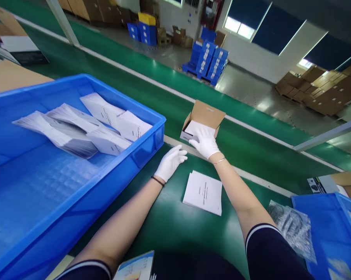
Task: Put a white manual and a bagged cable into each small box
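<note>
My right hand [206, 144], in a white glove, reaches into an open cardboard box [206, 115] with its lid tipped back. Its fingers are spread over white paper [192, 127] inside the box and hide part of it. My left hand [170, 164], gloved too, hovers in front of the box with fingers stretched out and nothing in them. Between my forearms a small stack of white booklets [204, 193] lies on the green work surface [169, 225]. Printed text shows on the top booklet.
At left stands a large blue bin [117, 182] with several stacks of white booklets [67, 132]. A smaller blue bin [318, 217] is at right, with clear plastic bags [293, 225] at its edge. Behind the box runs a green conveyor belt [251, 144].
</note>
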The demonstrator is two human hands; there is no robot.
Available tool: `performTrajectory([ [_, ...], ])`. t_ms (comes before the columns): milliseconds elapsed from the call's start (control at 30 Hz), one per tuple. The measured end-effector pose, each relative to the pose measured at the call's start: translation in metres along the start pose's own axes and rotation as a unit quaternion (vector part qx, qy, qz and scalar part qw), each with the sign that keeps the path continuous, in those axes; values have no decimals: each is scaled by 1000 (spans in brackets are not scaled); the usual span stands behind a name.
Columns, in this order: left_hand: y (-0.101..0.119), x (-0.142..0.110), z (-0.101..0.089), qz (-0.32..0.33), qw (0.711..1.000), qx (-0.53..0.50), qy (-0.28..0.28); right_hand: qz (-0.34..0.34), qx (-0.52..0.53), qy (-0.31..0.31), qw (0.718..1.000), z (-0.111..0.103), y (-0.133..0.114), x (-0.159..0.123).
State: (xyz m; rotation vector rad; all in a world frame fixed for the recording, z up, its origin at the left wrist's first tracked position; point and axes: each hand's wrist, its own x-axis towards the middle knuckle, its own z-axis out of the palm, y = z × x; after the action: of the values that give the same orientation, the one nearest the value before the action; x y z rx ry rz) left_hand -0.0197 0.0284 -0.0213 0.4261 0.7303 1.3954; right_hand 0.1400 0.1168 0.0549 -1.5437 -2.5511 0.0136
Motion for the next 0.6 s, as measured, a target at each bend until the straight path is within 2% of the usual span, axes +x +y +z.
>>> performTrajectory([
  [67,-5,0,-1,29,998,47,-26,-6,22,17,1000,-8,-3,-44],
  [200,-11,1,-3,55,991,111,-52,-68,65,-118,989,-20,-19,-148],
  [300,-12,1,-4,61,989,120,-59,-51,53,-152,986,-17,-31,-208],
  [400,-12,0,-4,72,986,135,-70,20,88,-152,984,-14,-33,-235],
  [500,-10,-3,-3,80,983,143,-79,90,109,-149,979,-16,-26,-238],
  [533,-9,-4,-3,80,982,152,-82,116,106,-131,979,-18,-24,-235],
  [600,-8,-7,-3,73,976,175,-104,168,84,-47,981,-20,-21,-226],
])
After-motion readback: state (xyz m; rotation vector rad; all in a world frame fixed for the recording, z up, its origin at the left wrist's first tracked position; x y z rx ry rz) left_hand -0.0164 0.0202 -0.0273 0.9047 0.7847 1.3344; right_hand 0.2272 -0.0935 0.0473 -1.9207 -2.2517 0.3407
